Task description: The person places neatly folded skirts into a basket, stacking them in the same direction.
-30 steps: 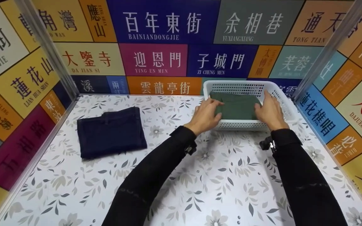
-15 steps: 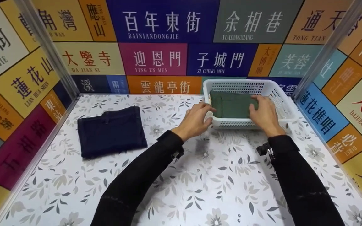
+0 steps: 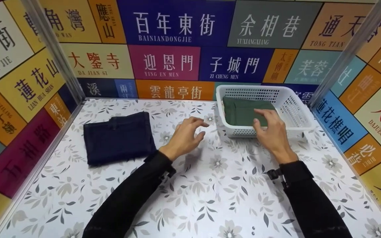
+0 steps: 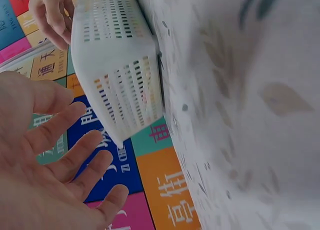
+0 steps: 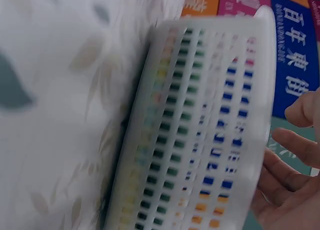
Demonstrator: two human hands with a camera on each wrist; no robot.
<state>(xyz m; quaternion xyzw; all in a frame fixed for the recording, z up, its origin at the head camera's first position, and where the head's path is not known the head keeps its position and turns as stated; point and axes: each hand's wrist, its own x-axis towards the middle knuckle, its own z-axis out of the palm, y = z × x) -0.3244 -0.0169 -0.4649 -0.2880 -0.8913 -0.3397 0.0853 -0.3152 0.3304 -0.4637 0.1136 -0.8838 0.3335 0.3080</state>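
Observation:
A folded dark green garment [image 3: 243, 110] lies in the left part of a white perforated plastic basket [image 3: 265, 130]. My right hand [image 3: 271, 130] is over the basket's front rim, fingers loosely bent and holding nothing. In the right wrist view, this hand [image 5: 292, 165] shows beside the basket's rim. My left hand [image 3: 187, 135] hovers over the table between the basket and a folded navy garment [image 3: 119, 138], its fingers spread and relaxed. The left wrist view shows the left hand [image 4: 70, 160] with nothing in its fingers, apart from the basket wall [image 4: 125, 90].
A white table covering [image 3: 190, 198] with grey leaf and flower print lies under everything. Panels of coloured signs [image 3: 164, 62] close off the back and both sides. The basket stands near the back right corner, close to the back wall.
Both hands have let go of the green garment, which stays in the basket. My left hand has moved left and toward me; my right hand has drawn back to the front rim.

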